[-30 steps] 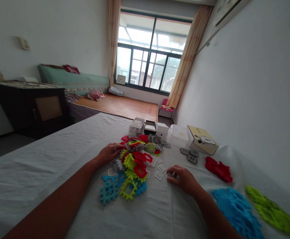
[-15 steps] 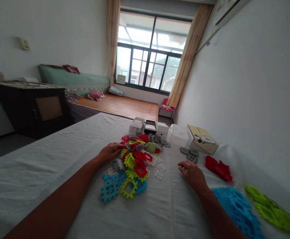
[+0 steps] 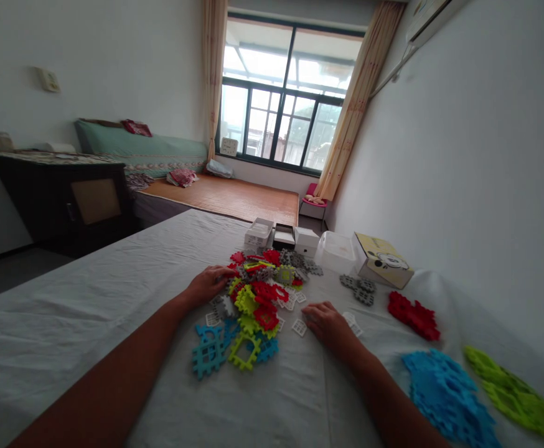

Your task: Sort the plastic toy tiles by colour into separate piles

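My left hand [image 3: 209,284] rests at the left edge of a heap of plastic toothed building pieces [image 3: 253,298], fingers stretched out and touching red and grey ones. Over the cloth right of the heap, my right hand [image 3: 325,323] has its fingers bent down and together on a small white lattice piece, mostly hidden beneath them. Another white lattice piece [image 3: 299,328] lies just left of those fingertips. More white lattice pieces [image 3: 352,323] lie behind the right hand. At the heap's near end are a lime square frame [image 3: 244,351] and blue pieces [image 3: 208,354].
Grey pieces [image 3: 358,289], a red stack [image 3: 413,315], a blue stack [image 3: 449,392] and a lime stack [image 3: 515,392] lie along the right side. Small boxes [image 3: 259,233], a clear plastic tub [image 3: 336,252] and a yellow box [image 3: 383,258] stand at the back.
My right hand has moved left toward the heap, uncovering white lattice pieces where it was and covering one nearer the heap. My left hand stays at the heap's edge.
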Demonstrator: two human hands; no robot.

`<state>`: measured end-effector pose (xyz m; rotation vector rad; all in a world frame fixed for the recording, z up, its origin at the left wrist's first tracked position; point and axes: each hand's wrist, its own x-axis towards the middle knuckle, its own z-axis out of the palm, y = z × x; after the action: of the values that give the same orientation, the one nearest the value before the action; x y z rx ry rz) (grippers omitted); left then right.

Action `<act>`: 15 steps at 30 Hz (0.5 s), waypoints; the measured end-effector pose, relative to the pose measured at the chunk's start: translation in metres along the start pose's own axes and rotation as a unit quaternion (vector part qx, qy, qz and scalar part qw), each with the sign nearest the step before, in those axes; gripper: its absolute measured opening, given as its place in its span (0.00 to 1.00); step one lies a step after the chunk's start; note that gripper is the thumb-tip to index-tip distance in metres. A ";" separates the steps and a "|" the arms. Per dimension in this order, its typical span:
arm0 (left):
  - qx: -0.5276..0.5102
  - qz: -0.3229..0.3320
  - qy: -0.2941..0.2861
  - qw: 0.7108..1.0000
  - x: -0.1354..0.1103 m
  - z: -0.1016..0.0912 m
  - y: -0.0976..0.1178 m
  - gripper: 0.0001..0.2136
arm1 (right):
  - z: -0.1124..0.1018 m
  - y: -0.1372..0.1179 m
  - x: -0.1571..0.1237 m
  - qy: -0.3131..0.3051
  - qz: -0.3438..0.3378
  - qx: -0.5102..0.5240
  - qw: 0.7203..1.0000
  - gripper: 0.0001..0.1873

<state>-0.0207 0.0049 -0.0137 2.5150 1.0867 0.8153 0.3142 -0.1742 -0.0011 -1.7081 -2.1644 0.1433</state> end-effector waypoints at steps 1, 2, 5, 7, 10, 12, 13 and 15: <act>0.003 0.001 -0.001 1.000 0.000 0.000 0.000 0.17 | -0.002 0.003 -0.001 0.003 0.010 0.014 1.000 0.14; 0.005 0.001 -0.003 1.000 0.000 0.000 0.001 0.17 | -0.004 0.005 -0.003 0.008 0.019 0.028 0.999 0.13; 0.008 -0.001 -0.005 1.000 0.000 -0.002 0.002 0.17 | -0.006 0.008 -0.006 0.015 0.042 0.074 0.996 0.12; 0.007 -0.003 -0.005 1.000 0.000 -0.003 0.003 0.17 | -0.006 0.007 -0.007 0.019 0.054 0.100 0.993 0.11; 0.007 -0.004 -0.010 1.000 -0.001 -0.004 0.004 0.17 | -0.008 0.008 -0.007 0.031 0.053 0.118 0.991 0.08; 0.007 -0.007 -0.012 1.000 -0.001 -0.005 0.005 0.17 | -0.012 0.014 -0.008 0.058 0.054 0.121 0.989 0.07; 0.007 -0.009 -0.011 1.000 -0.001 -0.005 0.005 0.17 | -0.016 0.020 -0.010 0.079 0.067 0.122 0.987 0.08; 0.007 -0.010 -0.012 1.000 -0.001 -0.005 0.005 0.17 | -0.023 0.036 -0.014 0.115 0.111 0.118 0.980 0.09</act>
<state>-0.0210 0.0011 -0.0074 2.5152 1.1113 0.7740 0.3577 -0.1815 0.0059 -1.7302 -1.7153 0.2386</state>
